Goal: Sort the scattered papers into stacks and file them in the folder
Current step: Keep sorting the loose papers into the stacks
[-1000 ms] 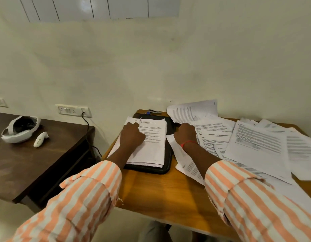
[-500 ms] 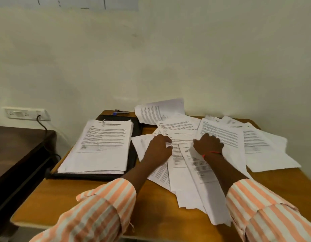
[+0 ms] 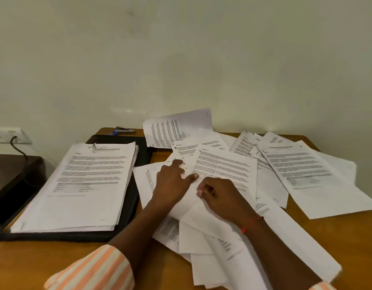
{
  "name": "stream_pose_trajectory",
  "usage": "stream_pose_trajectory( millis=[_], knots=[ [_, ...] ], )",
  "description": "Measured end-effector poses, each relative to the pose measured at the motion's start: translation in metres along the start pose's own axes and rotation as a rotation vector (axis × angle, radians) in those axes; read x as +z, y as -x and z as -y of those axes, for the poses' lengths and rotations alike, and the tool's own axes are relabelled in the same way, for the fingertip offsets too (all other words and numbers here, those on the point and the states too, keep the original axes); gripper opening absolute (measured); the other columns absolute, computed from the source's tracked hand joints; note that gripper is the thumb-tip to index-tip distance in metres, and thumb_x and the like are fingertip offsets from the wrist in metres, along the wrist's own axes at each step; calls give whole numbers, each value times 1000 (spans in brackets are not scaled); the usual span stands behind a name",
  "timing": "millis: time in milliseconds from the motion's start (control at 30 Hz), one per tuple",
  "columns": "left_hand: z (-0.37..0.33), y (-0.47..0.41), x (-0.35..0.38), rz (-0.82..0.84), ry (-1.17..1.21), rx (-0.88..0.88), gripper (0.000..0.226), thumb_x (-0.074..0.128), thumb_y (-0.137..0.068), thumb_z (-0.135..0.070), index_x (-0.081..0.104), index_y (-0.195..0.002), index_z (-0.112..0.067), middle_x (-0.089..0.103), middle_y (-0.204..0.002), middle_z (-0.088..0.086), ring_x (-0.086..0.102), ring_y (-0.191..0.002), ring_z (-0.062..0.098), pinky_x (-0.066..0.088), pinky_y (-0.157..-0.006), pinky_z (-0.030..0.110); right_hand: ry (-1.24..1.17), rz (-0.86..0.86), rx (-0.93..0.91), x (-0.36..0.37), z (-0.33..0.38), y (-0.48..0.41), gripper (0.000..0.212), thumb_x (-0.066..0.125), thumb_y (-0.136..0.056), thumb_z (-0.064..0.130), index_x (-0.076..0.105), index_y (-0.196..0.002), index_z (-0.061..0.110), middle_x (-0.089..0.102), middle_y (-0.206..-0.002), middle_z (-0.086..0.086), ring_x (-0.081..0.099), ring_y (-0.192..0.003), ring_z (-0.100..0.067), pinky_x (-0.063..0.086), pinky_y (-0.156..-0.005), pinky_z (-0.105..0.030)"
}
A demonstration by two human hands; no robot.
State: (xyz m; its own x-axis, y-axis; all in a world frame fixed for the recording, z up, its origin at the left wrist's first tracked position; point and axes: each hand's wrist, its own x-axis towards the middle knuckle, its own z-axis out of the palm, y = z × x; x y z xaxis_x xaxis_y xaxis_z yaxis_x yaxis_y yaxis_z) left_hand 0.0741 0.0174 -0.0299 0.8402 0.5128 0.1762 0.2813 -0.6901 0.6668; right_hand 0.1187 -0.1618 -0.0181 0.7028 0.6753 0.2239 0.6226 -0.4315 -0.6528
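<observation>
An open black folder (image 3: 126,208) lies on the left of the wooden table (image 3: 337,237), with a thick stack of printed papers (image 3: 84,185) on it. Scattered white printed sheets (image 3: 302,170) cover the table's middle and right. My left hand (image 3: 172,185) lies on the loose sheets with straight fingers pressing their edge. My right hand (image 3: 220,197), a red thread at its wrist, has curled fingers pinching the near edge of a printed sheet (image 3: 222,166) in the middle of the pile.
A stapler-like object with a blue pen (image 3: 123,130) lies at the table's back edge behind the folder. A dark side table (image 3: 11,170) stands lower at the left, under a wall socket with a black cable (image 3: 15,143). The wall rises directly behind the table.
My view has shifted right and closer to the loose pile. Both hands left the folder stack and came onto the scattered sheets; my right hand has drawn in beside the left and pinches a sheet.
</observation>
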Motion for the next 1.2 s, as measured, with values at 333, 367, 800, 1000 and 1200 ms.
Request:
stream_pose_trajectory(
  millis=[333, 367, 800, 1000, 1200],
  knots=[
    [15, -1, -1, 41, 70, -30, 63, 83, -82, -38, 54, -135, -23, 62, -126, -4, 55, -110, 11, 44, -92, 28, 251, -357, 93, -8, -16, -3, 7, 65, -87, 24, 67, -93, 21, 68, -88, 1, 61, -88, -21, 52, -78, -41],
    [14, 0, -3, 37, 98, -26, 61, 84, -82, -35, 55, -134, -23, 62, -123, -5, 55, -107, 10, 44, -90, 26, 343, -410, 184, -10, -20, -3, 19, 68, -88, 28, 66, -103, 16, 67, -97, -6, 60, -95, -28, 51, -82, -44],
    [9, 3, -18, -53, 669, -25, 24, 68, -97, -18, 64, -117, -29, 70, -115, -11, 69, -101, 9, 56, -73, 15, -51, -457, 382, -16, -24, -3, 51, 74, -90, 23, 46, -131, 12, 71, -99, -5, 67, -108, -28, 50, -96, -42],
    [-7, 12, -17, 89, 693, 58, 27, 63, -100, -18, 70, -126, -22, 73, -120, -11, 70, -109, 7, 56, -95, 29, 44, -578, 421, -25, -27, -5, 68, 78, -85, 39, 44, -138, 11, 58, -131, -14, 52, -126, -32, 45, -104, -46],
    [-14, 24, -9, 79, 647, 98, 30, 57, -104, -22, 67, -132, -22, 70, -128, -13, 66, -117, 7, 55, -101, 29, -25, -580, 520, -32, -34, -4, 81, 73, -80, 61, 44, -136, 10, 61, -121, -13, 56, -116, -33, 48, -96, -44]
  ],
)
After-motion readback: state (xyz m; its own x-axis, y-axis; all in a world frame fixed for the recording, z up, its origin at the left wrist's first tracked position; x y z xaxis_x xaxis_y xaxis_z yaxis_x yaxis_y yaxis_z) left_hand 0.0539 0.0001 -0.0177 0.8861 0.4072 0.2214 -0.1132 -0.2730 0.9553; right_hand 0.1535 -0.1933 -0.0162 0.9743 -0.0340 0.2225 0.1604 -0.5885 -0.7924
